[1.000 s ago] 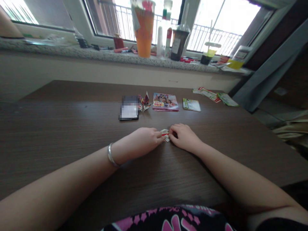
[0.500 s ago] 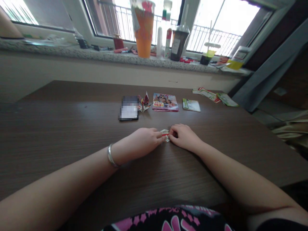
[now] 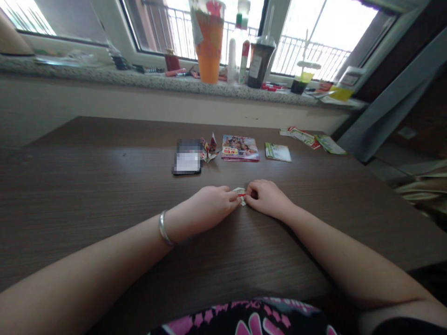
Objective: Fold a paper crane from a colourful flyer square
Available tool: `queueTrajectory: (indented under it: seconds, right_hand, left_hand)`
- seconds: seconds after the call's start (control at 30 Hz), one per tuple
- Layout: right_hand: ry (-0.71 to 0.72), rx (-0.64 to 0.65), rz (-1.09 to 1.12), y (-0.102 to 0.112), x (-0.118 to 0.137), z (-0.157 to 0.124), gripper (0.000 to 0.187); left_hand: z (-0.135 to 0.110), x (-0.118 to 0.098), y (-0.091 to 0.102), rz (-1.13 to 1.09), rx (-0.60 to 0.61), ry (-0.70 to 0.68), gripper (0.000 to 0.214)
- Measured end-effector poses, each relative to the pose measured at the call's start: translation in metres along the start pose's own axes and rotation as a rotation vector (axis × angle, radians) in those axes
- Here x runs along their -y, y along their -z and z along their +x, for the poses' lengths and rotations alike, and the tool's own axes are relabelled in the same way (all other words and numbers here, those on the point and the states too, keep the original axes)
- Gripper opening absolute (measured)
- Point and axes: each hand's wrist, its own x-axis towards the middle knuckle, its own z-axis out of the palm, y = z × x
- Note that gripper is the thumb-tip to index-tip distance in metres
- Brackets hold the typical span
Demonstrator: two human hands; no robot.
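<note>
A small piece of folded paper [image 3: 240, 190], pale with a red strip, lies on the table between my two hands. From the left, my left hand [image 3: 213, 204] has its fingers together and pressed on the paper, covering much of it. My right hand [image 3: 267, 197] pinches the paper's right edge, thumb and index finger curled into a ring. Fingertips of both hands nearly meet, and the exact folds under them are hidden.
Beyond my hands on the brown table [image 3: 115, 200] are a phone [image 3: 187, 160], a folded paper crane [image 3: 209, 151], stacked colourful leaflets [image 3: 240, 148], a small pile of paper squares [image 3: 278, 152] and paper strips [image 3: 303, 137]. Drink cups and bottles line the stone windowsill [image 3: 139, 80].
My left hand has shifted very slightly to the right along the paper, uncovering a little of its top. My right hand keeps its pinch in the same place.
</note>
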Motion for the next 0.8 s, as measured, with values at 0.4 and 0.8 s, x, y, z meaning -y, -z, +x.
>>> queueTrajectory:
  seconds: [0.4, 0.8]
  right_hand:
    - [-0.027, 0.026, -0.036, 0.003, 0.005, 0.002, 0.013]
    - [-0.030, 0.018, -0.069, 0.002, 0.007, 0.004, 0.013]
  left_hand:
    - [0.001, -0.003, 0.000, -0.003, 0.018, 0.039, 0.024]
    - [0.002, -0.017, 0.002, 0.048, 0.007, 0.084, 0.021]
